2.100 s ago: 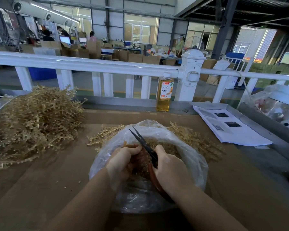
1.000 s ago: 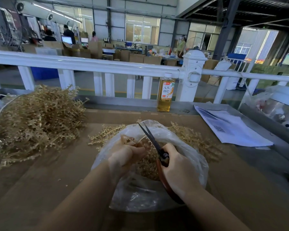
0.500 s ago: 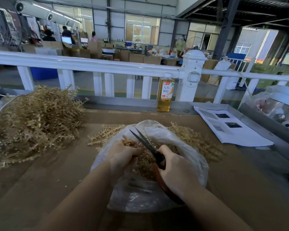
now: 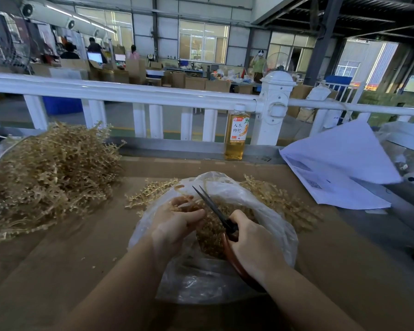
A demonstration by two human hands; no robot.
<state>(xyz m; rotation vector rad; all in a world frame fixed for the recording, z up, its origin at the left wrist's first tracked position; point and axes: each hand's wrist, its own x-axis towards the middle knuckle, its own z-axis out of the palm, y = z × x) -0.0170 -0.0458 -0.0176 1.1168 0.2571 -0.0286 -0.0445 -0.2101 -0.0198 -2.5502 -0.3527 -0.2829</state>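
Here, a tan plastic sprig (image 4: pixel 188 199) is pinched in the grip of the left hand (image 4: pixel 175 223) over the mouth of a clear plastic bag (image 4: pixel 275 211). Red-handled scissors (image 4: pixel 213 209) are clasped in the grip of the right hand (image 4: pixel 253 244) above the same bag, blades narrowly parted beside the sprig. Cut pieces (image 4: pixel 210 237) are heaped inside the bag. More sprigs (image 4: pixel 50 170) are piled well left of the bag on the cardboard-covered worktop (image 4: pixel 58 271). A bottle of amber drink (image 4: pixel 236 137) is stood behind the bag, and papers (image 4: pixel 332 182) are spread to its right.
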